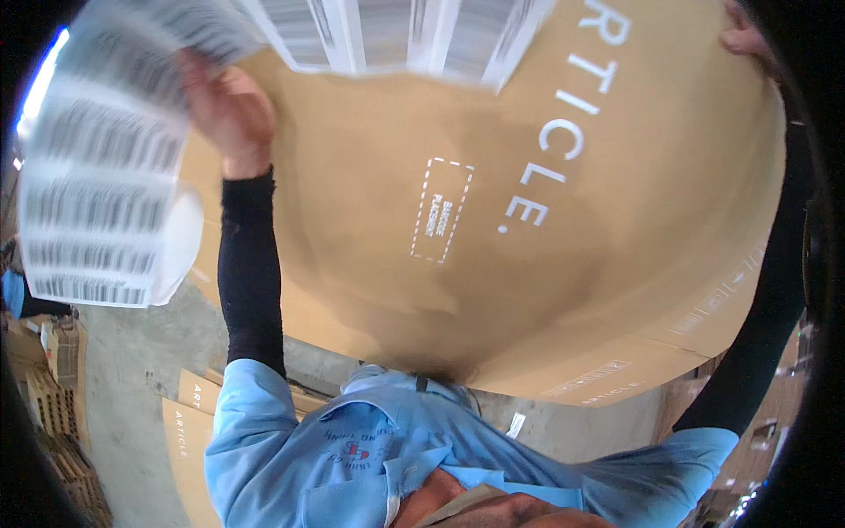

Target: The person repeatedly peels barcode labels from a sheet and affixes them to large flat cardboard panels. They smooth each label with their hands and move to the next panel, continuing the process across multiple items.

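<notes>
up at the top left of the head view, the left hand point(224, 110) is raised with its fingers curled shut around a long white sheet of barcode labels point(97, 185), which hangs down blurred to the left of the hand and curls at its lower end; the sheet carries rows of black bars on white, and more of the same labels point(396, 35) spread across the top edge of the picture, over the upper part of the box. close against the hand, to its right, a very large brown cardboard box point(493, 264) fills the middle of the view, its flat face bearing white printed lettering and a small dashed white rectangle point(440, 211) near the centre. the left hand sits at the box's upper left edge, the back of the hand seeming to rest on the cardboard. at the far top right corner, the right hand point(744, 35) lies on the box's upper right edge, only partly in view, so i cannot tell how far it is open. both forearms wear black sleeves under a light blue shirt point(352, 449). below, more flat brown cartons point(189, 431) lie on the grey concrete floor point(132, 370).
</notes>
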A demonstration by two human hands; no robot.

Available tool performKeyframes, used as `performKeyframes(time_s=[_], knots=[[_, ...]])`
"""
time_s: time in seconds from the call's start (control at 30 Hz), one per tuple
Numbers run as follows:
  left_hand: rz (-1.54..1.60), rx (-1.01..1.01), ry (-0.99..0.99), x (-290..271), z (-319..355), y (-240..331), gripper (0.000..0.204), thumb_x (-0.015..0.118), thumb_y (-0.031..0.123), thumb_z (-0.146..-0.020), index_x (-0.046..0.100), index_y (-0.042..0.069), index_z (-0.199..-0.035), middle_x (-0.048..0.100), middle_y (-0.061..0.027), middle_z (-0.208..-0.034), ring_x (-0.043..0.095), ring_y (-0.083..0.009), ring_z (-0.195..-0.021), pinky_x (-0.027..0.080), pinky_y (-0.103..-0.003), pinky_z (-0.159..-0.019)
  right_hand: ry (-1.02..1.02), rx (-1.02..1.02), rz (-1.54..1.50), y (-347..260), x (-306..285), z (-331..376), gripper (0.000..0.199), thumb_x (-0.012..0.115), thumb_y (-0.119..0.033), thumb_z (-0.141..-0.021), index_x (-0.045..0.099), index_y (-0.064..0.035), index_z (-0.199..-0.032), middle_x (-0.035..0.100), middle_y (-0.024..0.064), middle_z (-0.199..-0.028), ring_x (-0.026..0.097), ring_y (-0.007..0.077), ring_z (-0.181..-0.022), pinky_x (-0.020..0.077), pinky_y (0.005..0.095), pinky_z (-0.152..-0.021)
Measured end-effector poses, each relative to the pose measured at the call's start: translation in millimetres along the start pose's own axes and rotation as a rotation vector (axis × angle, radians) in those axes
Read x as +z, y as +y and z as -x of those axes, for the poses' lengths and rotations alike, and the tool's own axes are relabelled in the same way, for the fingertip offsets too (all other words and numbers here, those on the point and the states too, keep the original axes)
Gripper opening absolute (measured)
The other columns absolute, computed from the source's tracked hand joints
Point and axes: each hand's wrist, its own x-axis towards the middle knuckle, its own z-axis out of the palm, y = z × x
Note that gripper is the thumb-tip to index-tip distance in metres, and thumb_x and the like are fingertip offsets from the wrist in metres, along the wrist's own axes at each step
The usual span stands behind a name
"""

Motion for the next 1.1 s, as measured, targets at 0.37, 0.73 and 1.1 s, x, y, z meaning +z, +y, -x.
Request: performKeyframes(time_s=[0.37,0.73,1.1], knots=[[-1.111,-0.864,0.132,-128,103,-163,0.053,0.061,0.031,-0.099,0.05,0.004,-0.143,0.053,-0.0122,-0.143,0.05,-0.0256,-0.129,0.036,-0.038,-0.11,0.694,0.163,0.459,329,367,-397,0.05,0.062,-0.032,-0.093,0.052,-0.0087,-0.136,0.061,0.0231,-0.128,0.058,0.0406,-0.119,0.0501,0.0529,-0.093],[-0.364,-1.837,0.659,-169,307,-205,0.035,0.056,0.021,-0.099,0.054,0.012,-0.133,0.065,-0.0045,-0.124,0.066,-0.021,-0.113,0.056,-0.046,-0.094,-0.519,0.564,-0.897,349,819,-191,0.066,0.072,-0.026,-0.088,0.045,0.0033,-0.141,0.057,0.0202,-0.137,0.053,0.033,-0.129,0.0417,0.0424,-0.109],[-0.506,-2.157,0.259,-145,376,-204,0.038,0.064,0.014,-0.093,0.056,0.002,-0.128,0.066,-0.0096,-0.121,0.067,-0.0185,-0.103,0.058,-0.039,-0.085,-0.27,0.305,-1.373,330,652,-234,0.073,0.075,-0.019,-0.089,0.039,0.004,-0.148,0.042,0.0197,-0.153,0.04,0.0299,-0.142,0.0369,0.0409,-0.113]])
